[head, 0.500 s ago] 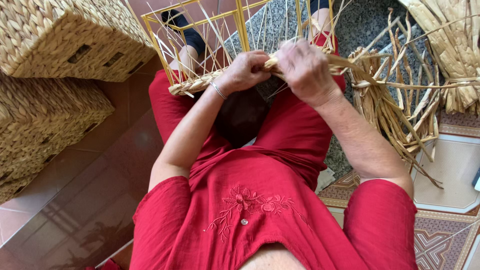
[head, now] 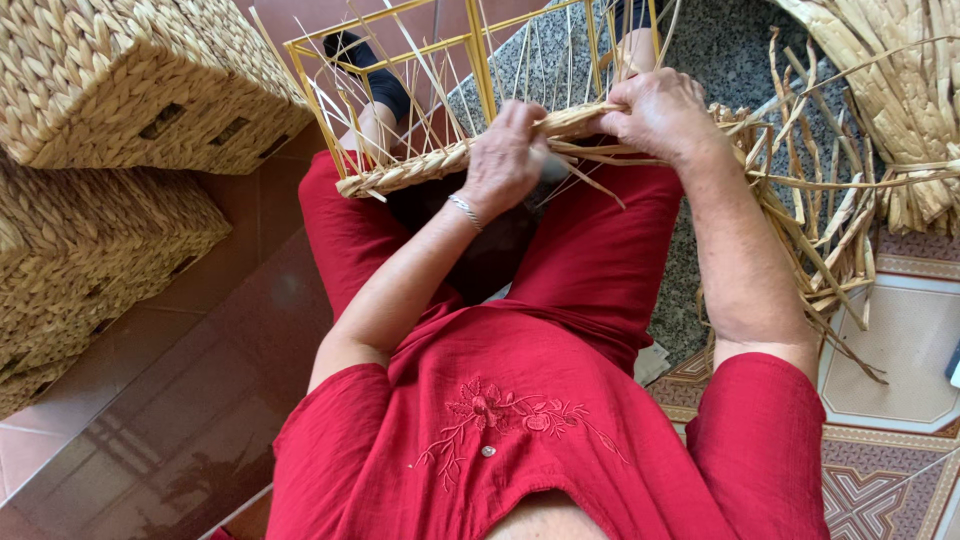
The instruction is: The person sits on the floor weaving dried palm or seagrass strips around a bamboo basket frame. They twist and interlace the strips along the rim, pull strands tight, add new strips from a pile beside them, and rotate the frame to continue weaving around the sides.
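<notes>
Right hand (head: 660, 115) and left hand (head: 505, 160) are closed on the plaited straw band (head: 450, 160) along the yellow wire frame's (head: 480, 60) near rail; slackened tension could loosen the plait.

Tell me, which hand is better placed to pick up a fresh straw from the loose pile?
Probably the right hand: the loose straw pile lies just beside it, while the left hand pinches the woven braid on the yellow frame, farther away.
</notes>
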